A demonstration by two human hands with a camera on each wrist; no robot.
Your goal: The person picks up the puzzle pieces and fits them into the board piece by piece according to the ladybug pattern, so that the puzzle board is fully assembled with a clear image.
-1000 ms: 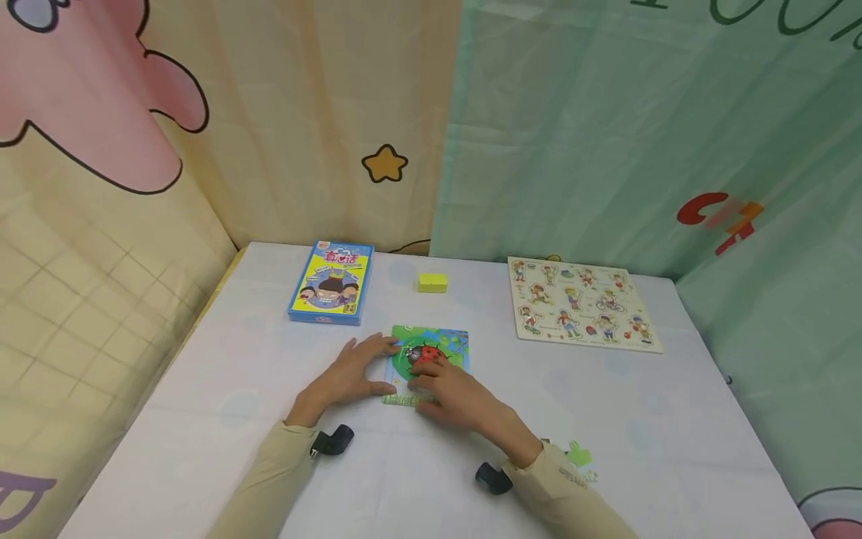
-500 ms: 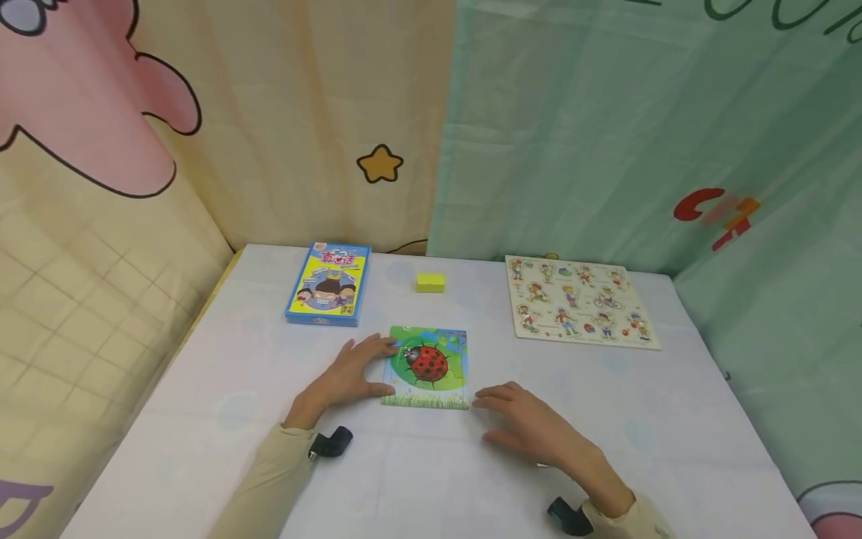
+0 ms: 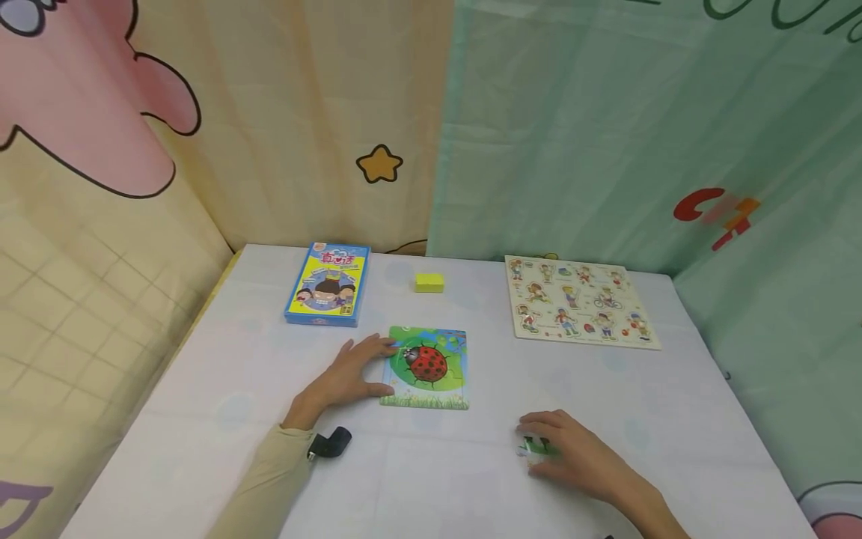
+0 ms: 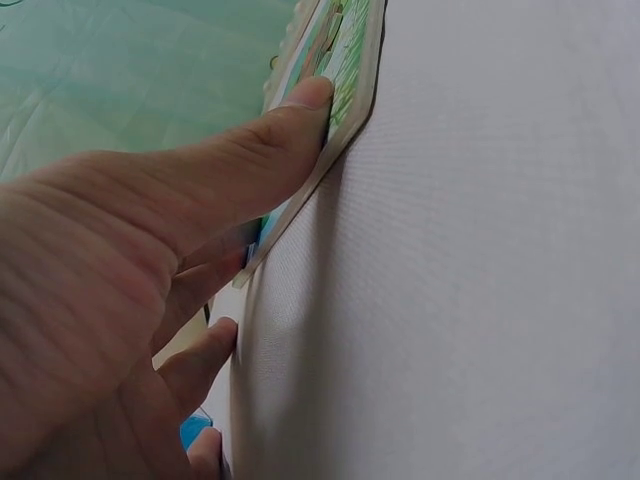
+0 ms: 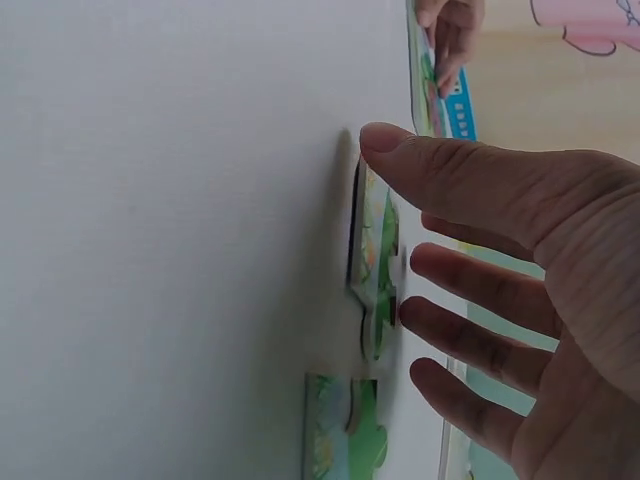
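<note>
A square ladybug jigsaw puzzle (image 3: 431, 399) lies flat in the middle of the table. My left hand (image 3: 345, 374) rests at its left side, thumb (image 4: 312, 95) on the near corner and forefinger on the edge farther up; the fingers are fairly straight. To the right, my right hand (image 3: 578, 457) hovers with spread fingers around a loose jigsaw piece (image 5: 375, 255), green with a pale patterned edge. Whether the thumb touches that piece I cannot tell. A second loose piece (image 5: 342, 428) lies beside it in the right wrist view; the head view has it hidden under the hand.
Behind the puzzle stand a blue and yellow card box (image 3: 328, 284) and a small yellow block (image 3: 429, 283). A wooden board with cartoon children (image 3: 581, 303) lies at the back right. Printed curtains enclose the white table (image 3: 431, 479) at the back and sides.
My right hand has left the ladybug picture and moved right and nearer to me, over the loose pieces. The left hand stays at the puzzle's left side.
</note>
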